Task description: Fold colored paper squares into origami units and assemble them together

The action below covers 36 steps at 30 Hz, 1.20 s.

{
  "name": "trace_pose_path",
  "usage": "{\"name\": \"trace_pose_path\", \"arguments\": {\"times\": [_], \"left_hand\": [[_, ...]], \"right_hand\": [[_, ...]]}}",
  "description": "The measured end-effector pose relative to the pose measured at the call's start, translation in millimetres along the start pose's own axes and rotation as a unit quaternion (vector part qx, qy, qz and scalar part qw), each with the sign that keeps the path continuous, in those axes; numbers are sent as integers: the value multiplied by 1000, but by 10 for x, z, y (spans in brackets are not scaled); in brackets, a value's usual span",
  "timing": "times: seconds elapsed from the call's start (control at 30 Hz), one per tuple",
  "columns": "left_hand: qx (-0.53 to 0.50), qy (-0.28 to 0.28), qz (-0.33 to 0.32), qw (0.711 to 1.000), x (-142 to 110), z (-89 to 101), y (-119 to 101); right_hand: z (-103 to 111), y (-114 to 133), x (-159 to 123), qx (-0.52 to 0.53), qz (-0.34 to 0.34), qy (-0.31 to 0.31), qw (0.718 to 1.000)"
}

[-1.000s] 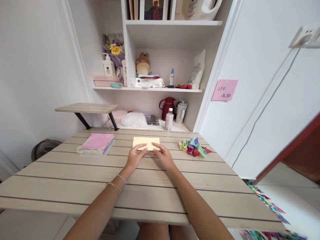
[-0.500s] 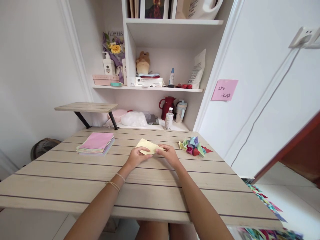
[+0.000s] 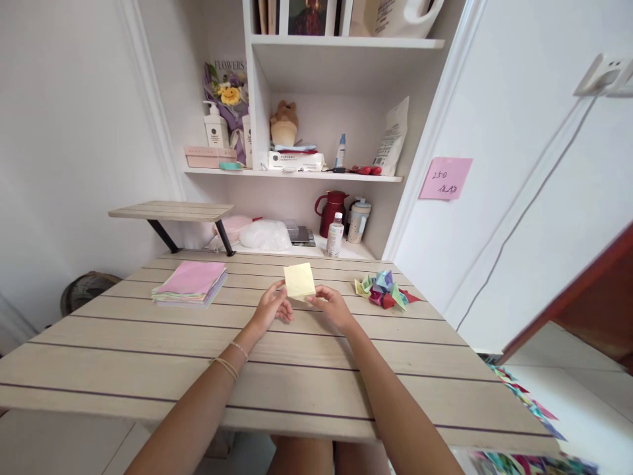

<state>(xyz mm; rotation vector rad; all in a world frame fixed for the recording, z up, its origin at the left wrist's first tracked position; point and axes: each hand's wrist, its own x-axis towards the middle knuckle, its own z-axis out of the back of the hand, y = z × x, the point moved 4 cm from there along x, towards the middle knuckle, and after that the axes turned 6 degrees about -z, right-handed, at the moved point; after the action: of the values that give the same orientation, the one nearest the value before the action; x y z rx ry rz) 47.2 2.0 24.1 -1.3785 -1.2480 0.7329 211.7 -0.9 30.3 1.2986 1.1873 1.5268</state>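
Note:
A pale yellow paper (image 3: 299, 280), squarish in outline, is held up over the middle of the wooden desk. My right hand (image 3: 332, 306) pinches its lower right corner between thumb and fingers. At the paper's left edge is my left hand (image 3: 271, 307), its upper fingertips on the edge and its other fingers loosely curled below. Fingers behind the sheet are hidden. To the left lies a stack of coloured paper (image 3: 190, 284) with a pink sheet on top. Several folded paper pieces (image 3: 383, 290) in mixed colours sit in a heap to the right.
Behind the desk (image 3: 297, 369), a white bottle (image 3: 335, 236), a red jug (image 3: 330, 210) and a tumbler (image 3: 359, 221) stand in the shelf's lowest bay. A small raised shelf (image 3: 171, 210) overhangs the desk's back left. More coloured folded papers (image 3: 537, 462) show below right.
The yellow paper has turned from a slanted, elongated outline to a nearly upright square facing me. My left fingers have shifted from its lower front to its left edge.

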Motion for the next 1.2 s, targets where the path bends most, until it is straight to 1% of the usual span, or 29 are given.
{"name": "trace_pose_path", "arguments": {"times": [0.07, 0.13, 0.17, 0.23, 0.33, 0.4, 0.5, 0.63, 0.73, 0.8, 0.9, 0.97, 1.07, 1.2], "left_hand": [[-37, 44, 47, 997, -11, -37, 54], [-65, 54, 53, 995, -11, -55, 67], [-68, 44, 43, 996, -4, -51, 65], [-59, 6, 20, 998, 16, -20, 58], [-55, -48, -13, 997, 47, 42, 57], [-68, -60, -25, 996, 63, 68, 64], [-81, -60, -33, 994, 72, 84, 72], [-58, -60, -35, 996, 54, 69, 57], [-43, -58, -43, 996, 31, 34, 26], [-36, -52, -52, 997, 18, 4, 6], [-6, -47, -63, 997, 8, -26, -11], [15, -55, -72, 996, 10, -28, -15], [15, -72, -81, 994, 22, -10, -16], [-2, -68, -76, 995, 41, 13, -2]], "right_hand": [[1, 1, 1, -20, 18, 3, 1000], [11, 3, 0, -44, 33, -5, 998], [21, 7, -2, -60, 39, -14, 997], [35, 20, -11, -94, 46, -28, 994], [11, 54, -38, -132, 50, -6, 990], [-15, 83, -59, -144, 55, 10, 988], [-37, 121, -70, -157, 72, 11, 985], [-25, 123, -43, -134, 77, 4, 988], [15, 76, -14, -81, 42, -30, 995], [35, 33, -2, -27, 13, -53, 998], [43, -20, 4, 55, -11, -77, 995], [41, -40, 4, 79, -22, -83, 993], [19, -41, 1, 50, -32, -65, 996], [-11, 22, -20, -25, -10, -54, 998]]}}
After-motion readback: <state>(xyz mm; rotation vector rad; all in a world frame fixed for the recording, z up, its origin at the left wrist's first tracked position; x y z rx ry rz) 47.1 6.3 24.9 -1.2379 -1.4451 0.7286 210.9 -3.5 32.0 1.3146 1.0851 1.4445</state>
